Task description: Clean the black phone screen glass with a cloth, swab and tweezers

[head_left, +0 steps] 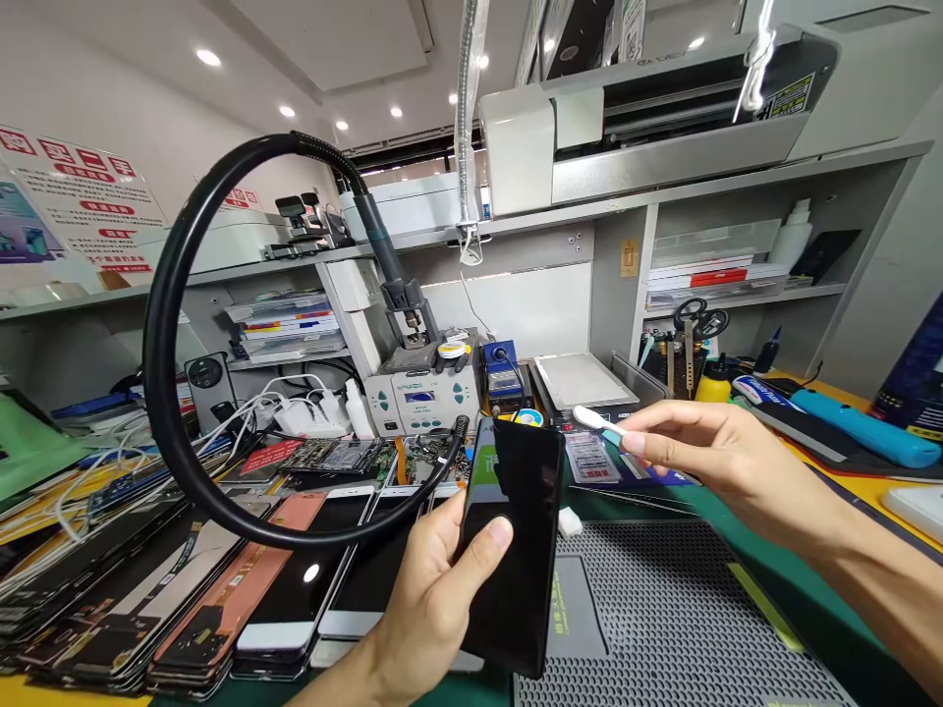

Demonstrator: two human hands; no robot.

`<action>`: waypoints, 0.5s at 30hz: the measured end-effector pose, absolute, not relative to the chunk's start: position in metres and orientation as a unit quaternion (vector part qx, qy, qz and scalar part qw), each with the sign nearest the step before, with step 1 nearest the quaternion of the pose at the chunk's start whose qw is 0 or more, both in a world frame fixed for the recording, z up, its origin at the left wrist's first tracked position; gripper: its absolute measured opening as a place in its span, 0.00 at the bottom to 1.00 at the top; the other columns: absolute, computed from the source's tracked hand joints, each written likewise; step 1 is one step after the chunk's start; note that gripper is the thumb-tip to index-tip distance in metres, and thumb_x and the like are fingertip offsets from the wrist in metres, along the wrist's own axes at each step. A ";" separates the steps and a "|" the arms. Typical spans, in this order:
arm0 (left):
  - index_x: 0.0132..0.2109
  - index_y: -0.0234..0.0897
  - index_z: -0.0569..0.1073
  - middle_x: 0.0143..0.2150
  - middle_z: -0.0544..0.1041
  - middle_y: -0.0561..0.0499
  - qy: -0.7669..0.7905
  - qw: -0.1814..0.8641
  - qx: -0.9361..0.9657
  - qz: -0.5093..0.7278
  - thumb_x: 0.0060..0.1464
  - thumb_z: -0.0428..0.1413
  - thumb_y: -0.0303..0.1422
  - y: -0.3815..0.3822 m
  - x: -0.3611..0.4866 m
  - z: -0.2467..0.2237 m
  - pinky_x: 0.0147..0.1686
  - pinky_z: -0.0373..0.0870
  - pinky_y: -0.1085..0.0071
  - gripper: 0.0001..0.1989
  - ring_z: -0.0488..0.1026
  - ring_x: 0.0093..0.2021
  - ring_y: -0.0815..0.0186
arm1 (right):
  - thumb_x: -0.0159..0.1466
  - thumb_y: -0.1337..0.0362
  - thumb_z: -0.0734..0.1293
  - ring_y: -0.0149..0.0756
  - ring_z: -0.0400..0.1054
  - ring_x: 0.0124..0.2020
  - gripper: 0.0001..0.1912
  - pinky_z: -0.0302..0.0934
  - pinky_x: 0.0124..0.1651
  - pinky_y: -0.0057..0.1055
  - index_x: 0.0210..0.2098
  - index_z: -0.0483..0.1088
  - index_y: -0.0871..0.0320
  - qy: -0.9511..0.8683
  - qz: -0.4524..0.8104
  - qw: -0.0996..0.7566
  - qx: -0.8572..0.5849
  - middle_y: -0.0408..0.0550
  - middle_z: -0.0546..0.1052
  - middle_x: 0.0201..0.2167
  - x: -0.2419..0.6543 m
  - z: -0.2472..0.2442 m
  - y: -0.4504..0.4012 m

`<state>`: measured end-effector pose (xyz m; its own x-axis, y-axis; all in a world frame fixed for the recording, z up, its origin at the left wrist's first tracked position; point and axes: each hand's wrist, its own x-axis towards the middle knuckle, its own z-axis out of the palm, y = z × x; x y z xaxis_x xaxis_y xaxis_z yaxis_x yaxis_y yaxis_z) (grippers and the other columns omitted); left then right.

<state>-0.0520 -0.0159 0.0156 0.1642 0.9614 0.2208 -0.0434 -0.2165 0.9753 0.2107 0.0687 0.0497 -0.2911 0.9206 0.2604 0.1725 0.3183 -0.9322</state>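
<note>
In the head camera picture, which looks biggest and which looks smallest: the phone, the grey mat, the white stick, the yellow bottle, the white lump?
Largest to smallest:
1. Grey mat
2. Phone
3. White stick and yellow bottle: unsure; the stick looks longer, the bottle fatter
4. White lump

The green mat (832,643) carries a perforated pad (663,599) (gray) and stacked screens (284,589).

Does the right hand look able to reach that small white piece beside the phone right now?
Probably yes: nothing visible stands between the right hand and the small white piece, though that hand already holds a white-tipped stick.
</note>
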 end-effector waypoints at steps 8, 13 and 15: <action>0.62 0.43 0.74 0.52 0.80 0.47 0.406 0.449 0.626 0.492 0.68 0.52 0.39 -0.020 -0.050 0.012 0.55 0.68 0.65 0.19 0.73 0.55 0.55 | 0.55 0.47 0.77 0.45 0.75 0.36 0.16 0.67 0.39 0.35 0.33 0.83 0.53 -0.709 0.406 0.424 -0.391 0.49 0.84 0.34 0.204 0.050 0.061; 0.59 0.41 0.75 0.50 0.80 0.49 0.429 0.412 0.659 0.460 0.68 0.51 0.41 -0.018 -0.050 0.008 0.50 0.69 0.68 0.18 0.74 0.45 0.61 | 0.57 0.41 0.73 0.48 0.72 0.37 0.23 0.63 0.39 0.39 0.36 0.82 0.55 -0.711 0.325 0.417 -0.465 0.51 0.82 0.35 0.215 0.049 0.069; 0.58 0.40 0.75 0.49 0.80 0.49 0.430 0.410 0.663 0.455 0.68 0.50 0.41 -0.018 -0.050 0.007 0.49 0.69 0.68 0.18 0.73 0.44 0.62 | 0.59 0.41 0.72 0.44 0.70 0.34 0.23 0.61 0.35 0.37 0.36 0.80 0.55 -0.708 0.344 0.413 -0.459 0.49 0.80 0.33 0.216 0.048 0.069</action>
